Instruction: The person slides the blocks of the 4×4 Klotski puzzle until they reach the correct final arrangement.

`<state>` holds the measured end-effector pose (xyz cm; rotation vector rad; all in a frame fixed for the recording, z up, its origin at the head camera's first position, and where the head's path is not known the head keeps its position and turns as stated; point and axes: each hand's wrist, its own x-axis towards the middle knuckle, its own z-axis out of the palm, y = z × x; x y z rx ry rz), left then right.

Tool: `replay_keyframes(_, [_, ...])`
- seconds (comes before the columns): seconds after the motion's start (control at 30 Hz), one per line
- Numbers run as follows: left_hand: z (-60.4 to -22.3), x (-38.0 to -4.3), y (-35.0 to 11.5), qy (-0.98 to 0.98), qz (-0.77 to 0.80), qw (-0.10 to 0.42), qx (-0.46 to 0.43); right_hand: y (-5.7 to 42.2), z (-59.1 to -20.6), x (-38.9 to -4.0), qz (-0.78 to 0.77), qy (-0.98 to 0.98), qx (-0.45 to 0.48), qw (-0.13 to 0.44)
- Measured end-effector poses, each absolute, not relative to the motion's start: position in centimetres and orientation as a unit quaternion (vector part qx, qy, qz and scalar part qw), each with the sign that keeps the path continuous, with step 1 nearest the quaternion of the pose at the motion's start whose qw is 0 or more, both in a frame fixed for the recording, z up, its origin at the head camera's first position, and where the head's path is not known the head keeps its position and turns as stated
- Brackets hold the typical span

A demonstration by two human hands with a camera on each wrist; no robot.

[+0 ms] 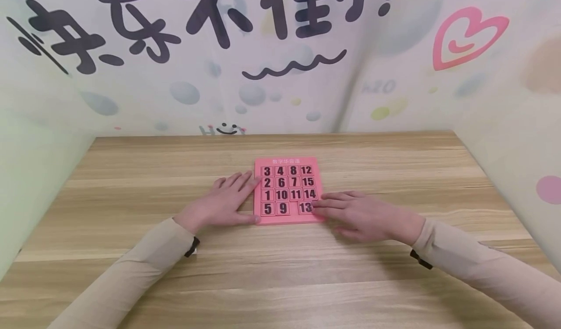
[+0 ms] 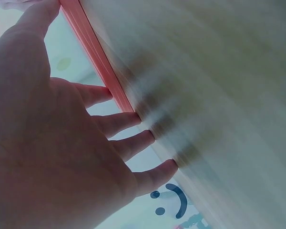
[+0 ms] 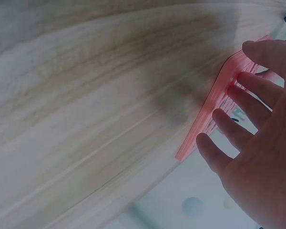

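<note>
One pink number puzzle between left hand and right hand.

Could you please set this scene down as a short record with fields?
Puzzle: pink number board, flat on the wooden table
Top row: 3, 4, 8, 12
Second row: 2, 6, 7, 15
Third row: 1, 10, 11, 14
Bottom row: 5, 9, 13; the 13 tile stands apart from 9, out of line with the columns above
Left hand: at the board's left edge, fingers spread
Right hand: fingertips at the 13 tile and the board's right edge
</note>
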<state>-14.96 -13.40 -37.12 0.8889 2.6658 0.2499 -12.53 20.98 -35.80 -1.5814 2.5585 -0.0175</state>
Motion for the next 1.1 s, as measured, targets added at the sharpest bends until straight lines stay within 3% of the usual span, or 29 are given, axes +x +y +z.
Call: replay_keyframes(1.1, [-37.1,-15.0,-13.4,0.933,0.088,0.169,0.305,19.6,-36.1,-13.3,-0.067,0.847,-0.525,0.048])
